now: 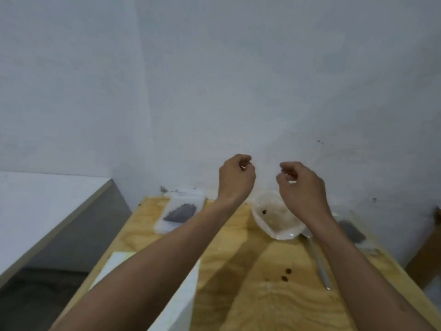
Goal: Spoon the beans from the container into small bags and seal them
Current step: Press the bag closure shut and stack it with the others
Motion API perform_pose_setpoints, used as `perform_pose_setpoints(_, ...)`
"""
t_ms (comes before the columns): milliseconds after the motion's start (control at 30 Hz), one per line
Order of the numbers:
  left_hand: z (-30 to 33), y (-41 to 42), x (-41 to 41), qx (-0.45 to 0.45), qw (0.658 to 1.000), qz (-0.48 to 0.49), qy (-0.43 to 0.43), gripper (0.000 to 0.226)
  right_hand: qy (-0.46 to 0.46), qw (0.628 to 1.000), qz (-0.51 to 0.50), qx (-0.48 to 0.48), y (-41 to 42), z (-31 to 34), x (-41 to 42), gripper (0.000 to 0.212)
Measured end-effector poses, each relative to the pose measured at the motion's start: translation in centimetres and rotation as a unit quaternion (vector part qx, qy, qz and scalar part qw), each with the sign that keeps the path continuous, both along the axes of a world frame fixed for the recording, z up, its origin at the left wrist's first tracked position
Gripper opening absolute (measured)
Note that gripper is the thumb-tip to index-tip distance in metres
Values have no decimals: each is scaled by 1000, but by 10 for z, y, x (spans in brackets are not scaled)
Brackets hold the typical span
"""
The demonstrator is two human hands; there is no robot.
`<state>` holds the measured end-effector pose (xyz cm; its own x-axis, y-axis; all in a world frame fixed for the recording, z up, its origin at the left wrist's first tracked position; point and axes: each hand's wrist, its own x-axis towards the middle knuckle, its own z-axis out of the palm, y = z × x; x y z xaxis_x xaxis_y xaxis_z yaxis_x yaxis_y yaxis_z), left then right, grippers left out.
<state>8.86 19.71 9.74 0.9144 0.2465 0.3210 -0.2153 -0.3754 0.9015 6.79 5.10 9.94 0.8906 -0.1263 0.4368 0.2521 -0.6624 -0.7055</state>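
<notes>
The translucent white plastic container (pixel 278 216) sits at the far side of the pale plywood desk (pixel 238 259) and it's almost cleaned out — just one dark bean (pixel 264 212) showing inside. Left of it lies a small clear plastic bag (pixel 179 215) with a heap of dark beans in it; another bag with beans (pixel 353 231) is on the right, partly behind the forearm. A long metal spoon (pixel 318 259) lies on the desk by the container, with a few loose beans (pixel 286 274) nearby. Both hands are raised above the desk — left hand (pixel 236 177) and right hand (pixel 301 185) with fingers curled; too blurry to tell if either grip pinches anything.
</notes>
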Motion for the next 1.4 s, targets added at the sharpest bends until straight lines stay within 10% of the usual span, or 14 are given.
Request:
perform_pose_setpoints(167, -47, 121, -6, 249, 934, 131, 220, 38, 175, 972, 120, -98, 100, -48, 6, 41)
perform_pose_setpoints(300, -81, 176, -20, 254, 892, 117, 355, 40, 247, 954, 133, -103, 151, -94, 8, 41)
perform_pose_setpoints(800, -75, 205, -60, -92, 983, 131, 95, 33, 179, 953, 161, 182, 186, -89, 2, 16)
perform_pose_setpoints(967, -72, 227, -76, -131, 981, 136, 49, 27, 171, 963, 207, -10, 204, -83, -33, 42)
perform_pose_setpoints(1167, -79, 248, -92, -159, 969, 184, 47, 17, 163, 866, 278, -383, 223, -104, -89, 37)
perform_pose_setpoints(1400, -78, 249, -105, -158, 970, 181, 44, 16, 117, 890, 214, -385, 237, -106, -116, 30)
